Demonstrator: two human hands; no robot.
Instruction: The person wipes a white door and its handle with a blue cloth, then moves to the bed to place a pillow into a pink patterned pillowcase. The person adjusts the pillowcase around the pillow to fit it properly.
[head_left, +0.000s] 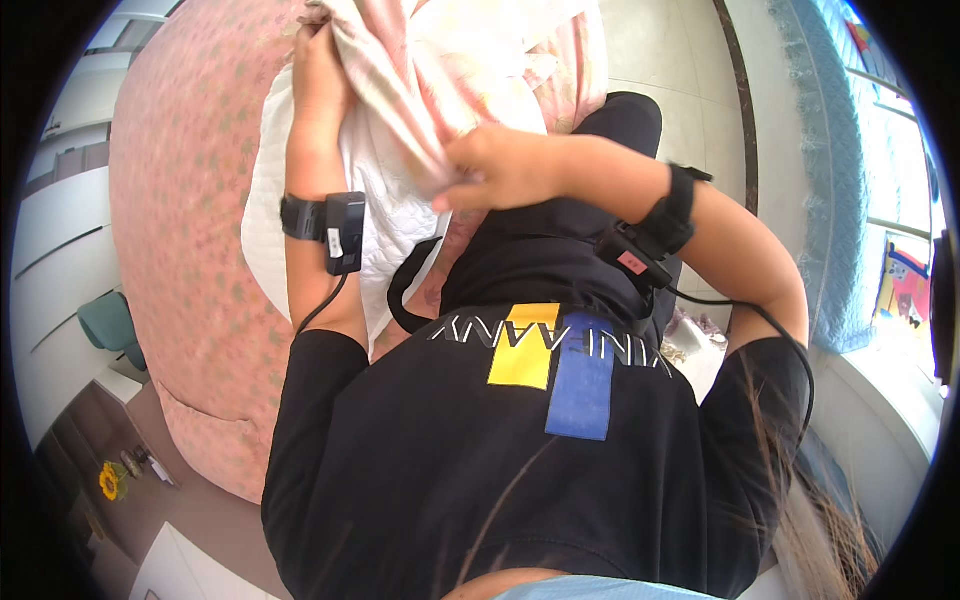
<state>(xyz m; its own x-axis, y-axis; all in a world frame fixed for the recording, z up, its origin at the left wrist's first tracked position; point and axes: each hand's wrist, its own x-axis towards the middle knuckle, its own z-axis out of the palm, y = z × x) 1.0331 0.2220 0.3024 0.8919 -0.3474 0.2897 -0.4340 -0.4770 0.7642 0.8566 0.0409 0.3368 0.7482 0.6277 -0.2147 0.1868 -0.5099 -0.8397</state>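
A pale pink and white patterned fabric (390, 52) hangs bunched between my two hands. At the upper left, my left hand (321, 71) grips one part of it near the top of the view. My right hand (499, 169) pinches a gathered edge lower down, in front of my lap, slightly blurred. Beneath the fabric lies a white quilted pad (270, 202), partly hidden by my left forearm. The pad rests on a pink leaf-patterned bed cover (195, 247). Strong light washes out the fabric's upper middle.
Black devices with cables are strapped to my left wrist (345, 232) and right wrist (637, 255). A blue curtain (832, 225) hangs by the window at right. White drawers (64, 225), a green chair (112, 322) and a sunflower (110, 481) are at left.
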